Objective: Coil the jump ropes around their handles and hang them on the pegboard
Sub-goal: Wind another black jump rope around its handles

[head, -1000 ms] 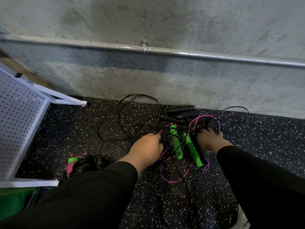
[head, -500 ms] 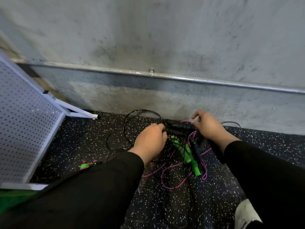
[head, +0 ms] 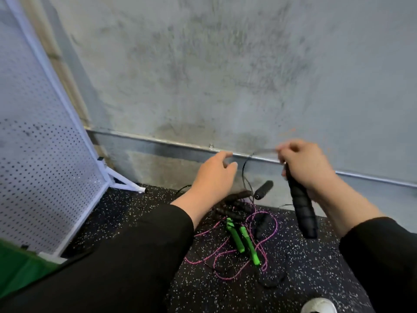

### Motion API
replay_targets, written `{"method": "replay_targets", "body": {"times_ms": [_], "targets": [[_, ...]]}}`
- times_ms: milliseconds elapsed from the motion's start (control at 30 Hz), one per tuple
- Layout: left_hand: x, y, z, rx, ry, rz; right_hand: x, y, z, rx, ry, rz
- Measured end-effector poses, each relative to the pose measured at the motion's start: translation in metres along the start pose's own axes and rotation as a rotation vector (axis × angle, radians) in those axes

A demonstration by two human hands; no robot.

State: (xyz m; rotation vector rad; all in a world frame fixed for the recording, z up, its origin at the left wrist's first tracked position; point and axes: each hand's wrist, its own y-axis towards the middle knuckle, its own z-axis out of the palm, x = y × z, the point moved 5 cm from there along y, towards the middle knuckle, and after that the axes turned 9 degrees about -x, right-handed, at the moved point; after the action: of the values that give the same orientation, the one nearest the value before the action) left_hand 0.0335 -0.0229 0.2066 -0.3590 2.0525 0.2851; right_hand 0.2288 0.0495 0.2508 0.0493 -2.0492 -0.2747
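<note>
My right hand (head: 304, 164) grips a black foam jump-rope handle (head: 302, 211) that hangs down above the floor, its thin black cord (head: 244, 170) trailing left. My left hand (head: 214, 175) hovers beside that cord with fingers loosely spread, holding nothing that I can see. A second black handle (head: 262, 189) dangles between my hands. On the floor lie two green handles (head: 242, 240) with a pink rope (head: 225, 254), plus more black handles (head: 234, 212) in a tangle. The white pegboard (head: 38, 141) leans at the left.
A grey concrete wall with a metal rail (head: 158, 144) runs along the back. The floor is black speckled rubber (head: 304, 279). Something green (head: 18, 272) sits at the lower left, and a white shoe tip (head: 319, 306) shows at the bottom right.
Both hands rose from the tangle on the floor. My right hand has lifted a black handle clear, and another black handle has come up on the cord. The view tilted upward.
</note>
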Motion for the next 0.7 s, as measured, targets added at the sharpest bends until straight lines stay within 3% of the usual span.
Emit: {"method": "replay_targets", "body": {"times_ms": [133,300,433,600,700], "targets": [[-0.011,-0.025,0.005,0.129,0.019,0.017,0.017,-0.039,-0.029,0.043,0.207,0.028],[-0.015,-0.032,0.024,0.273,0.029,0.113,0.046,-0.07,-0.021,0.26,0.39,-0.067],[-0.009,-0.032,0.051,0.427,0.032,0.098,0.052,-0.066,-0.027,0.233,0.501,-0.118],[0.001,-0.014,0.048,0.319,0.319,0.052,0.048,-0.03,-0.071,-0.047,0.757,-0.114],[-0.009,-0.001,0.035,0.165,0.203,0.013,0.024,-0.018,-0.076,-0.014,0.586,0.013]]}}
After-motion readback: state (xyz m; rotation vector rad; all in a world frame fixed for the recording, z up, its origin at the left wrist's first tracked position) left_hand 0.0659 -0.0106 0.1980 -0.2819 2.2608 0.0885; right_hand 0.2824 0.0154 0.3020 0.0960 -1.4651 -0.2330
